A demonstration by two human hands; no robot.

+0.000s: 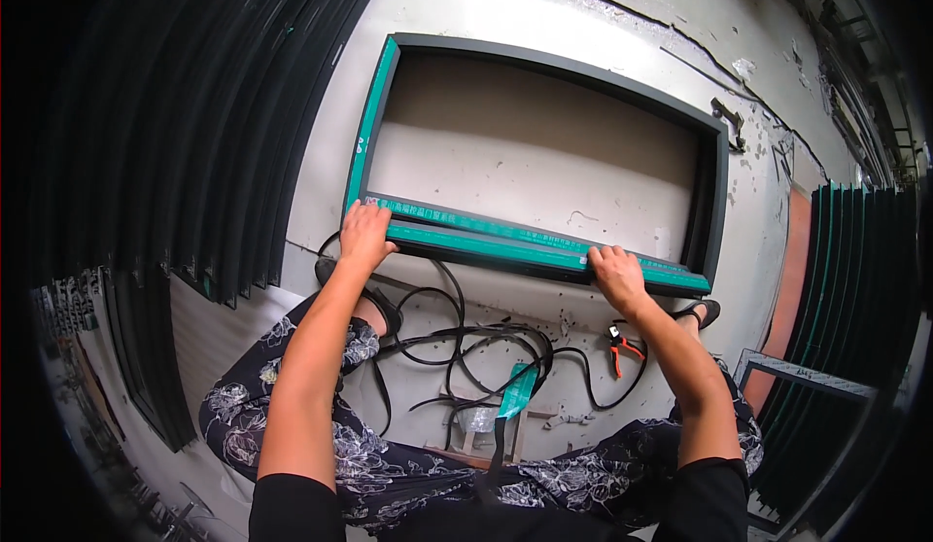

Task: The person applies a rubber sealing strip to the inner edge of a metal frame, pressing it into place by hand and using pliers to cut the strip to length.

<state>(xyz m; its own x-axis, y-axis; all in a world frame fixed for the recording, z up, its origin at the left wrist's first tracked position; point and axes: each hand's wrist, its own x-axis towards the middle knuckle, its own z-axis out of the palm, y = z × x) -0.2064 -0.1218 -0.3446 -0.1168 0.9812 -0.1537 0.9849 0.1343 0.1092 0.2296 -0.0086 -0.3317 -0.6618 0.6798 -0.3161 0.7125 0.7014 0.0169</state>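
A rectangular dark grey window frame (pixel 559 68) with green protective film on its near and left sides lies on the floor in front of me. At its near left corner, my left hand (pixel 365 236) is closed over the rail with the thumb on the near side. Toward the right end of that same rail, my right hand (pixel 619 277) grips it with the fingers over the top. A long black rubber strip (pixel 459 331) lies in loose loops between my legs. Orange-handled cutting pliers (pixel 623 352) rest on the floor below my right hand.
Stacked dark profiles (pixel 185 104) fill the left side. More profiles with green film (pixel 844 279) stand at the right, beside a smaller grey frame (pixel 812 377). A piece of green film (pixel 518 392) lies near my lap. A small dark metal piece (pixel 729 124) sits beyond the frame's right corner.
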